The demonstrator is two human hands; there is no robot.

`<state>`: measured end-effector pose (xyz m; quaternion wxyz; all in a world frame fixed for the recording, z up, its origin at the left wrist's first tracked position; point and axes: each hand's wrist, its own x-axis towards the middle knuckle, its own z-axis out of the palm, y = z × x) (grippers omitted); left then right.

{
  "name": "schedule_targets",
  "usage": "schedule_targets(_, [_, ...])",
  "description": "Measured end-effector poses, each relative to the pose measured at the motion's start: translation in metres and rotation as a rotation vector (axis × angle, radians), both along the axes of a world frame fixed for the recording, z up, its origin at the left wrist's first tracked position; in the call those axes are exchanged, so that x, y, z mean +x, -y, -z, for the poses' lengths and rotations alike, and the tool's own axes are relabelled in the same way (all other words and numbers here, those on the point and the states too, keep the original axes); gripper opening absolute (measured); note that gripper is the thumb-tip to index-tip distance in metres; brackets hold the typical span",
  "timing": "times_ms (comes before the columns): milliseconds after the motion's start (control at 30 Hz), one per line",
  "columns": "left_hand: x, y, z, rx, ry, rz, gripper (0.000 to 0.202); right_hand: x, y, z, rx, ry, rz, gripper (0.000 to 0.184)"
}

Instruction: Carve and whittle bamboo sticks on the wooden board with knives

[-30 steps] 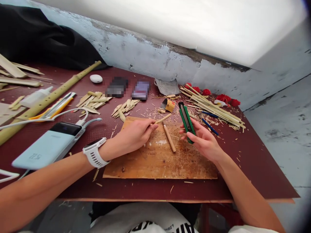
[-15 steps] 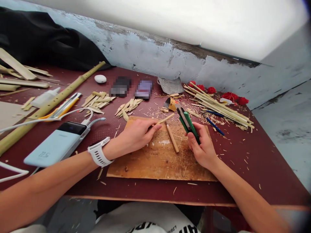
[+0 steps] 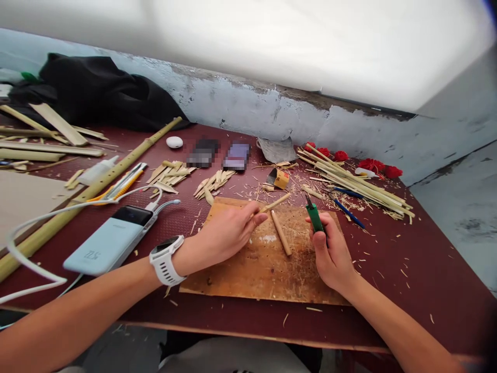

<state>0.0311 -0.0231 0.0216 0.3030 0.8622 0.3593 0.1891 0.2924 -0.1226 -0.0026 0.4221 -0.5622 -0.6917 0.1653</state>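
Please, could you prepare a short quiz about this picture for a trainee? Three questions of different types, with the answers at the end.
1. Which hand holds the green cutter?
2. True or false: the left hand holds a thin pale strip.
3. Complete: the round wooden handle lies on the ____.

Key:
1. The right hand.
2. True.
3. Wooden board.

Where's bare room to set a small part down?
Crowded: behind the wooden board, with shavings and pale strips; left, with the power bank. Free: the board's front part, between left hand, right hand and its near edge; also the maroon table right of the right hand, stray shavings aside.
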Motion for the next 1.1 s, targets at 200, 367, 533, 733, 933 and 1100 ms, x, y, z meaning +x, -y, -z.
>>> schedule_targets(200, [-0.001,0.006,-0.004,-0.069,0.112,0.033,0.031,-0.001,0.004,0.006,-0.033,-0.068,-0.002,0.039])
schedule_targets(367, [0.0,0.007,-0.001,-0.09,0.243,0.104,0.026,-0.001,0.008,0.0,0.034,0.004,-0.023,0.044])
schedule_targets(533, [0.0,0.008,0.0,-0.066,0.336,0.145,0.026,-0.004,0.007,-0.012,0.119,0.152,-0.121,0.032])
schedule_targets(733, [0.0,0.01,-0.004,0.051,0.406,0.185,0.023,-0.008,0.006,-0.016,0.177,0.236,-0.137,0.024])
schedule_targets(933, [-0.001,0.011,-0.001,0.148,0.446,0.202,0.027,-0.008,0.006,-0.016,0.211,0.265,-0.147,0.024])
schedule_targets(1100, [0.0,0.01,0.002,0.175,0.467,0.217,0.029,-0.006,0.004,-0.013,0.219,0.267,-0.157,0.026])
